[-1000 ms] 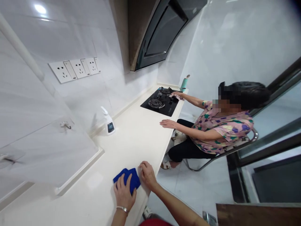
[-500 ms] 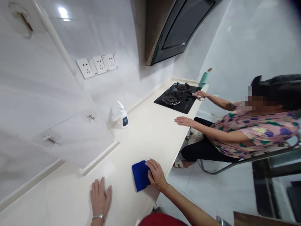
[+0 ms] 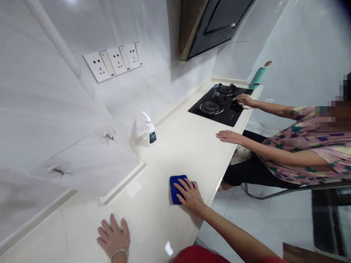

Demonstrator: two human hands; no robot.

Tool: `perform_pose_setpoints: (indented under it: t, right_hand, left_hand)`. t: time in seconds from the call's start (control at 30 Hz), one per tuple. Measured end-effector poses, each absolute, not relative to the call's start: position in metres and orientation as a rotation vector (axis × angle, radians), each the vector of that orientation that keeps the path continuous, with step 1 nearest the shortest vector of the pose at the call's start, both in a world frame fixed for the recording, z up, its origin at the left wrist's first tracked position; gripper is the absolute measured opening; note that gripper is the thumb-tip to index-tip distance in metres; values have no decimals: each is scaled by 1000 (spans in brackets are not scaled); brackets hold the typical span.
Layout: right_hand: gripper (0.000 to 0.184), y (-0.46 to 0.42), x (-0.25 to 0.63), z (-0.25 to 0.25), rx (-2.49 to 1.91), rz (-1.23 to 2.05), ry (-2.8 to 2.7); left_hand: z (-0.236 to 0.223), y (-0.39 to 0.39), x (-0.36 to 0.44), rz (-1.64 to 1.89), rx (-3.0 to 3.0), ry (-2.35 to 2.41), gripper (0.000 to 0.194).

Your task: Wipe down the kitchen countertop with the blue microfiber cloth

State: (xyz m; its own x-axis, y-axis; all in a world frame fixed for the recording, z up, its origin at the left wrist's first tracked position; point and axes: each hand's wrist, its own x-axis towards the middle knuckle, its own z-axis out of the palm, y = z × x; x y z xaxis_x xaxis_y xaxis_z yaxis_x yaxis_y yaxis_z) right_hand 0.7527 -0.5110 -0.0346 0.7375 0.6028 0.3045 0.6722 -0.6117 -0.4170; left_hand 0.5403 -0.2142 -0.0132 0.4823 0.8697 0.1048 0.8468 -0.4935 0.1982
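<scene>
My right hand lies over a folded blue cloth on the white countertop. Its fingers are spread and flat on top, pressing the cloth rather than wrapping round it. Further left, my left hand, with a bracelet at the wrist, rests open on the counter, fingers apart and nothing in it. A white spray bottle with a dark label stands upright by the wall, beyond both hands.
A seated person at the right has one hand on the counter and the other holding a cloth on the black gas hob. A green bottle stands behind it. Wall sockets and a range hood are above.
The blue cloth and my right hand have shifted forward along the counter, and my right fingers now spread over the cloth. My left fingers have spread wider. The view has turned slightly.
</scene>
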Motion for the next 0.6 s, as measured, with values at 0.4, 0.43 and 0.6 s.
perform_pose_setpoints:
  t: [0.4,0.43,0.6]
  right_hand:
    - [56,-315,878,-21,-2571,-74,-563]
    - [60,-308,884,-15,-2576,-11,-604]
    - [64,-322,905,0,-2475,230,-1089]
  left_hand:
    - [-13,-211,544,272,2596,1580,79]
    - [-15,-210,543,269,2598,1580,78]
    - [-28,-207,536,362,2643,1567,69]
